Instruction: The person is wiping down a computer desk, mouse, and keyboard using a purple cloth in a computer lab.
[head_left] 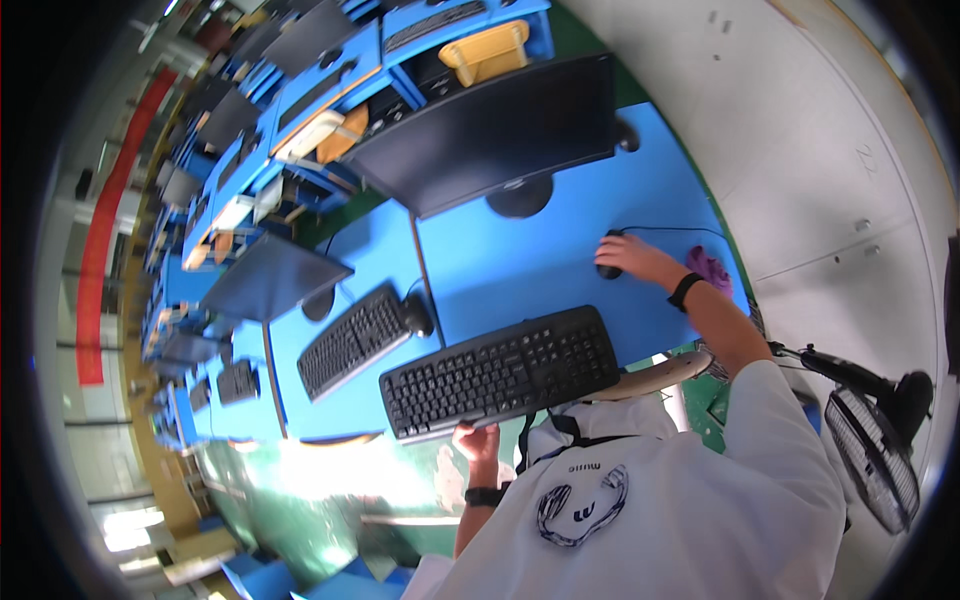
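My left hand (477, 442) grips the near edge of a black keyboard (495, 372), which lies across the front edge of a blue desk (530, 285) at a slight tilt. My right hand (640, 258) is closed over a black wired mouse (609, 271) on the right half of that desk. A crumpled purple cloth (708, 268) lies just right of the hand. A large dark monitor (480, 135) on a round base stands behind both hands. To the left are a second keyboard (350, 340), another mouse (418, 315) and a smaller-looking monitor (270, 275).
Rows of blue desks (315, 85) with monitors and wooden chairs recede at back and left. A pale cabinet wall (800, 160) runs along the right, with a black fan (870, 455) low beside me. A wooden seat (662, 376) is below the desk edge.
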